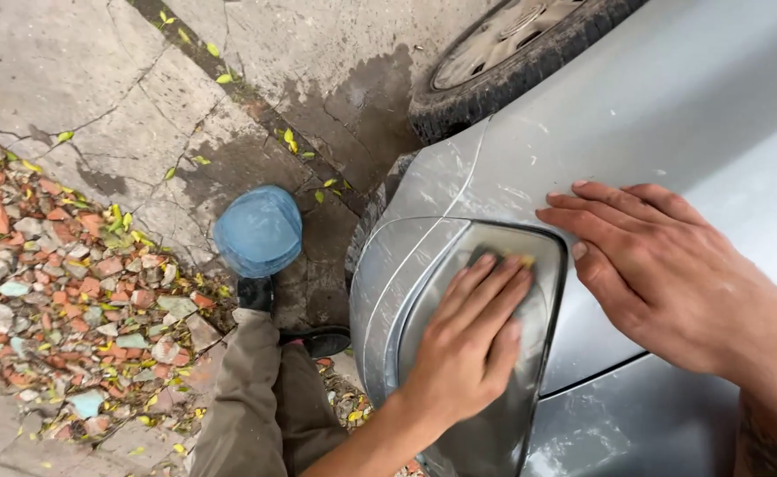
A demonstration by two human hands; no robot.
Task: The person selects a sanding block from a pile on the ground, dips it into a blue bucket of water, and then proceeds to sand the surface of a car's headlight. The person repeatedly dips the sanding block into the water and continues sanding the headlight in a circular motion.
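My left hand [472, 340] presses flat on the headlight [530, 389] of a silver car, fingers together over a small yellowish pad [523, 261] whose edge peeks out past my fingertips. My right hand [662, 269] lies open and flat on the silver fender [530, 150] just beside the headlight, fingers pointing left. The paint around the lamp shows whitish scuff marks. The pad is mostly hidden under my fingers.
The car's front wheel [503, 53] stands at the top. A blue plastic container [257, 230] sits on the cracked, damp concrete [97, 79]. My trouser leg [260, 397] and black shoe [318, 340] are below it. Broken red brick rubble [44, 291] and yellow leaves lie left.
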